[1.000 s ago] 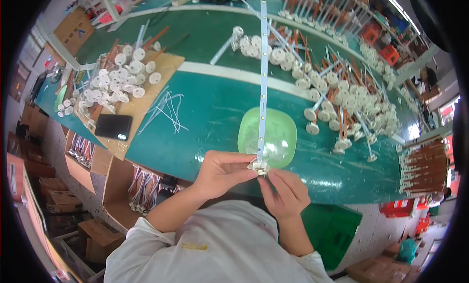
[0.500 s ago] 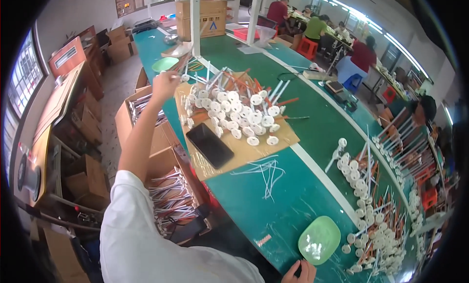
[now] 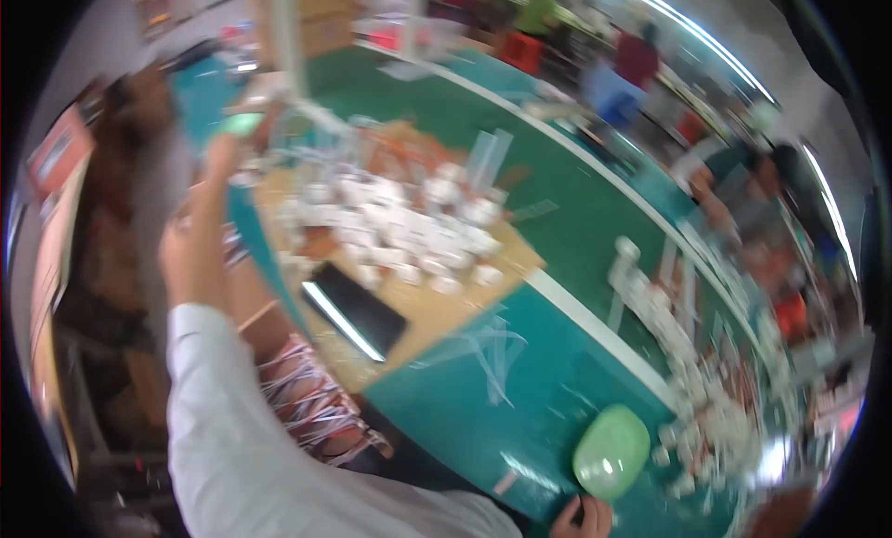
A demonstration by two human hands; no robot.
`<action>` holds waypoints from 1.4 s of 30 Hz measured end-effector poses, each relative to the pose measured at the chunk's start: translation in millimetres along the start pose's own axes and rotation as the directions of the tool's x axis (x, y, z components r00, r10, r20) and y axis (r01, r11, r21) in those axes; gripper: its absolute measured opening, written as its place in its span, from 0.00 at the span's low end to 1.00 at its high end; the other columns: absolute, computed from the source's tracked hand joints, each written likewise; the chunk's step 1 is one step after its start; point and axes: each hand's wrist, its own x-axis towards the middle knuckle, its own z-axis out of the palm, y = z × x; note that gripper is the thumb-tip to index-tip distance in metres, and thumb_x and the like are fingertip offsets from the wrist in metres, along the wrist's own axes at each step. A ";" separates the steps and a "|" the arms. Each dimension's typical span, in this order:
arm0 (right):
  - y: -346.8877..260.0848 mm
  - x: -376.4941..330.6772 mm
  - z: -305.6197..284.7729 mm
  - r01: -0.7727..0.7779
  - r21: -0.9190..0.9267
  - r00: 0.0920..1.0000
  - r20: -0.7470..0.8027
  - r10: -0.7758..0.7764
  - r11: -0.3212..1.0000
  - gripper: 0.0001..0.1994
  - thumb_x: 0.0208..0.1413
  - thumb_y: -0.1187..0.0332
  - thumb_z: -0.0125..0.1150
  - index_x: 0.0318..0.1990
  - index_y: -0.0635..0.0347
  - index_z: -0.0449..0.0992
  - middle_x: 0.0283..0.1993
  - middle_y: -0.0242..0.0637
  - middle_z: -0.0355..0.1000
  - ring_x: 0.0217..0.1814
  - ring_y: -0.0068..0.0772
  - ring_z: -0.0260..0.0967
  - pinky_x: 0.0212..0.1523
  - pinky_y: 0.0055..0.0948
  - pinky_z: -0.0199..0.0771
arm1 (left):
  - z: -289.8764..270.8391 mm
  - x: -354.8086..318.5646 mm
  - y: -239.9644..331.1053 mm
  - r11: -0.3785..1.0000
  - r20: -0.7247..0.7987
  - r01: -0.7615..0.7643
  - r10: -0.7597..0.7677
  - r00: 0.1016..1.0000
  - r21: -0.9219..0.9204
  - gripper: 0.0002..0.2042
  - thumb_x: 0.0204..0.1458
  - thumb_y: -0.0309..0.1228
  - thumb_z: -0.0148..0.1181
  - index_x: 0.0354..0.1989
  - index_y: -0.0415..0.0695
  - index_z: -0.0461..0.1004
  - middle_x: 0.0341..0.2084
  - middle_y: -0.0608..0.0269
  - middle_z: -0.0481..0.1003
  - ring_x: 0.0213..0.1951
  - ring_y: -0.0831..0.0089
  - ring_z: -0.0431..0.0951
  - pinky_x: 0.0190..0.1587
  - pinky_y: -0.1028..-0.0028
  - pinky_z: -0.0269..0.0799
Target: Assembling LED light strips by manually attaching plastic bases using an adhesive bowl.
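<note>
My left arm reaches up the left side, and my left hand [image 3: 190,231] is a smear beside the table's left edge, near a small green dish [image 3: 243,124]. Its fingers cannot be made out. At the lower edge my right hand [image 3: 582,518] shows in part, its fingers curled, just below a larger light-green dish [image 3: 610,452]. Whatever those fingers hold is hidden. Between the hands, a heap of white round-headed pieces [image 3: 390,222] with thin white and orange-brown stems lies on a cardboard sheet [image 3: 516,250]. A dark phone [image 3: 355,313] rests on the sheet's near part.
Loose white strips [image 3: 492,352] lie on the green table [image 3: 539,380]. More stemmed white pieces [image 3: 711,417] are piled at the right. Below the table's left edge a carton holds many thin stems [image 3: 311,399]. Other people sit at benches in the background.
The whole view has shifted and blurred, with most table items now farther left. My left hand has moved left, away from the small green dish. My right hand stays by the larger dish.
</note>
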 end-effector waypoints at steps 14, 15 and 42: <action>32.4 -19.1 0.7 -0.064 0.146 0.997 -0.039 0.071 0.987 0.08 0.35 0.77 0.68 0.26 0.62 0.76 0.28 0.39 0.75 0.26 0.39 0.73 0.27 0.30 0.74 | -151.1 18.4 48.0 0.907 -0.181 0.148 -0.234 0.955 -0.394 0.26 0.54 0.51 0.54 0.53 0.43 0.73 0.42 0.47 0.77 0.44 0.52 0.78 0.48 0.63 0.70; 30.5 -15.2 -3.8 -0.071 0.201 0.995 -0.049 0.082 0.977 0.07 0.35 0.77 0.68 0.26 0.61 0.76 0.28 0.39 0.75 0.25 0.38 0.72 0.27 0.29 0.74 | -184.3 -11.5 91.1 0.852 -0.169 0.040 -0.149 0.974 -0.523 0.24 0.55 0.49 0.55 0.52 0.43 0.73 0.42 0.50 0.78 0.43 0.60 0.79 0.47 0.68 0.70; 29.3 286.9 25.9 0.170 0.644 0.948 -0.314 0.055 0.746 0.06 0.52 0.70 0.66 0.29 0.64 0.78 0.25 0.33 0.75 0.22 0.20 0.70 0.21 0.20 0.67 | -346.2 -355.2 408.0 0.215 -0.347 -0.420 0.308 0.886 -0.882 0.23 0.45 0.26 0.65 0.53 0.37 0.70 0.44 0.46 0.75 0.47 0.52 0.75 0.49 0.63 0.70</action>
